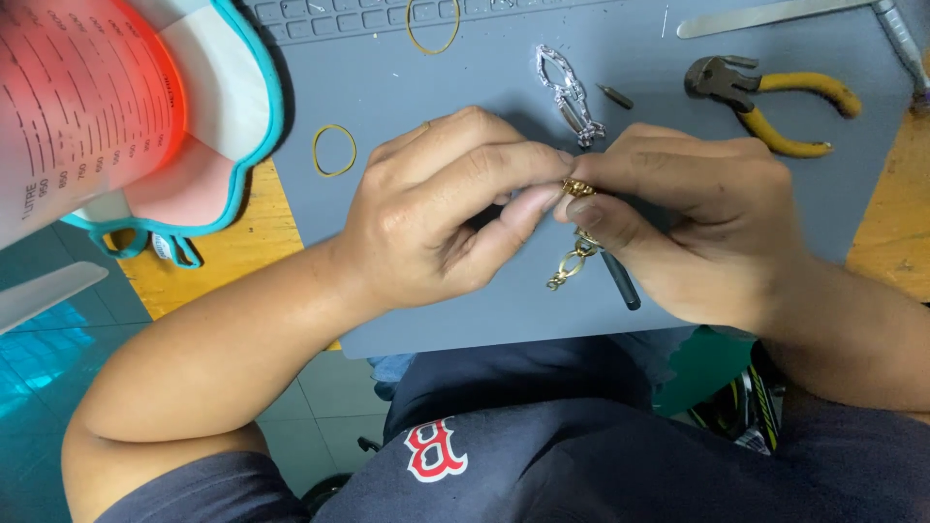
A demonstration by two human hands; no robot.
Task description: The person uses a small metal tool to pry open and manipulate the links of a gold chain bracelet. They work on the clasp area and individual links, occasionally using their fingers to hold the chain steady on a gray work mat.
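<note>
My left hand [450, 208] and my right hand [693, 218] meet over a grey work mat [436, 87], both pinching a small gold chain [572, 261] whose loose links hang down between them. A dark thin tool [620, 283] pokes out under my right hand's fingers. A silver chain piece [570, 92] lies on the mat just beyond my fingertips.
Yellow-handled pliers [775, 102] lie at the mat's right. Two rubber bands [334, 150] [432, 24] rest on the mat. A small screwdriver bit [614, 96] sits by the silver chain. A measuring jug with a teal rim [145, 126] stands left on the wooden table [232, 252].
</note>
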